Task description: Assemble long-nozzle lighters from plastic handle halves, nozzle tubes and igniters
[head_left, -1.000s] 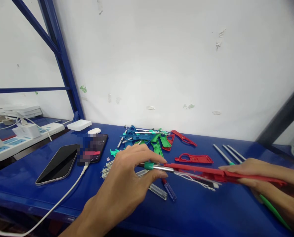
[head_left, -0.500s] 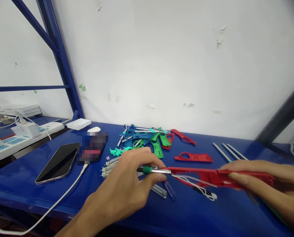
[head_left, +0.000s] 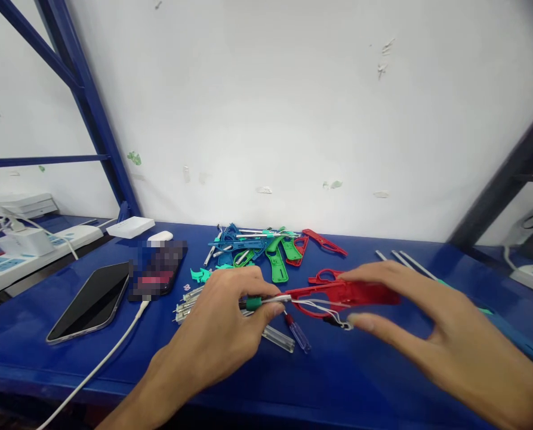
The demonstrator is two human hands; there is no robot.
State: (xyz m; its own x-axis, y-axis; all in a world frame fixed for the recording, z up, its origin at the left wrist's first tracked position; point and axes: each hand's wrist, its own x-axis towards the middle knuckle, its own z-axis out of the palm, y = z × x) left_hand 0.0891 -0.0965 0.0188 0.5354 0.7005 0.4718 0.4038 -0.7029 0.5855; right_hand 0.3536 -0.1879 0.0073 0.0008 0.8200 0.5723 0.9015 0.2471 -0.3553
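My left hand (head_left: pixel 230 325) pinches a thin metal tube (head_left: pixel 283 298) with a dark green sleeve (head_left: pixel 253 303), at the end of a red plastic handle shell (head_left: pixel 360 292). The shell has a loop-shaped guard and points to the right. Thin white wires (head_left: pixel 320 303) run from the tube along it, ending near a small black part (head_left: pixel 333 321). My right hand (head_left: pixel 431 334) is open around the shell's far part, fingers above and thumb below near the wire ends. Whether its fingertips touch the shell, I cannot tell.
Behind lies a pile of blue and green plastic shells (head_left: pixel 276 263) with metal tubes. Clear tubes (head_left: pixel 279 339) and a small purple-handled screwdriver (head_left: pixel 299 334) lie below my left hand. Two phones (head_left: pixel 91 298) and a white cable (head_left: pixel 109 358) are left; metal rods (head_left: pixel 412 263) lie right.
My right hand has loosened its grip on the red shell's far end and moved left, its fingers now spread. The view has shifted slightly; my left hand keeps its pinch.
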